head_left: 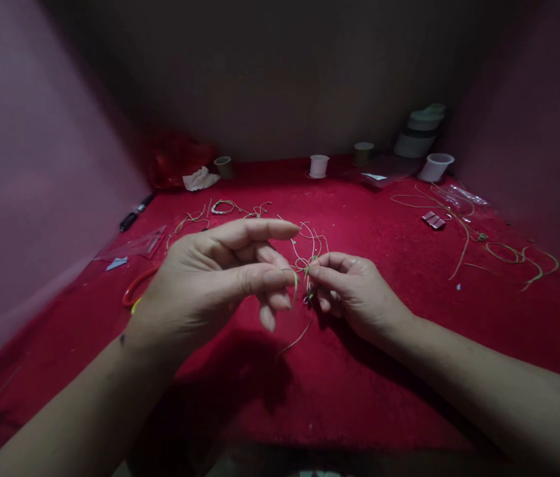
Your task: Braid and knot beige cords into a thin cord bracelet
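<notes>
My right hand point(349, 288) pinches a bundle of thin green cord point(304, 268) between thumb and forefinger, in the middle of the view. Loops and loose ends stand out from the bundle beyond the fingertips. My left hand point(225, 275) is just left of it, its forefinger stretched out above. A strand of the cord lies across the left thumb tip, and the thumb presses toward the middle finger; the exact grip is partly hidden. Both hands are raised over a red cloth point(359, 391). Below them a single loose cord end point(294, 341) shows.
Behind the left wrist are scissors with a red handle point(136, 288), partly hidden. A black marker point(135, 213) and clear bag point(136, 245) lie left. Cord lengths point(508, 252) and a binder clip point(433, 220) lie right. Spools point(318, 166), a cup-shaped spool point(436, 167) and a lidded container point(418, 132) stand behind.
</notes>
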A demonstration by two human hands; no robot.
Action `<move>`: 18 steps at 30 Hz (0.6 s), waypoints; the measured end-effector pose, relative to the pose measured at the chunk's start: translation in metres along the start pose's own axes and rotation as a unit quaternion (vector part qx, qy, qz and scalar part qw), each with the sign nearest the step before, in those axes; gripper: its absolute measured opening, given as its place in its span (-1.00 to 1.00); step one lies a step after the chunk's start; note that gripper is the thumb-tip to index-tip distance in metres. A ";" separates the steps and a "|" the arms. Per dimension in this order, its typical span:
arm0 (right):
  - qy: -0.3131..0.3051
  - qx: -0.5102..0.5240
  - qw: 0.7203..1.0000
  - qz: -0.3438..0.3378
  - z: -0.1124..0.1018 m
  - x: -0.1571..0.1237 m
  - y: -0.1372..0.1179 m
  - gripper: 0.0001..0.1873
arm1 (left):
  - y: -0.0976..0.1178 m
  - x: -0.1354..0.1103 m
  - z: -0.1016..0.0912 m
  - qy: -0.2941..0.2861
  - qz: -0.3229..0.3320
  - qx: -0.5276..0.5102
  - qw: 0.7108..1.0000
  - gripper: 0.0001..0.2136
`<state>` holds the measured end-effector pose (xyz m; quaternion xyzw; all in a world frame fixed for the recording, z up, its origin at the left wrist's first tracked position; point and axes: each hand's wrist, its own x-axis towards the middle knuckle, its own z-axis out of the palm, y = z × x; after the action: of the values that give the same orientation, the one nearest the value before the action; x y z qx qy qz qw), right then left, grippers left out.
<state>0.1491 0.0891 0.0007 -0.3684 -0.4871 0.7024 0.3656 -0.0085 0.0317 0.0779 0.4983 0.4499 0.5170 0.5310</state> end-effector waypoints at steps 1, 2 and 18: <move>0.001 0.000 1.000 0.001 0.000 0.000 0.000 -0.82 | -0.001 0.000 -0.001 -0.011 -0.025 0.012 1.000 -0.79; 0.002 0.001 1.000 0.002 0.000 0.000 0.000 -0.83 | -0.001 0.000 -0.002 -0.023 -0.046 0.024 0.998 -0.83; -0.021 0.013 1.000 0.013 0.000 0.002 0.004 -0.83 | -0.007 0.004 0.003 0.027 -0.074 0.074 0.994 -0.94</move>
<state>0.1478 0.0898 -0.0032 -0.3547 -0.4807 0.7212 0.3507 -0.0044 0.0355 0.0718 0.4873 0.5364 0.4549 0.5175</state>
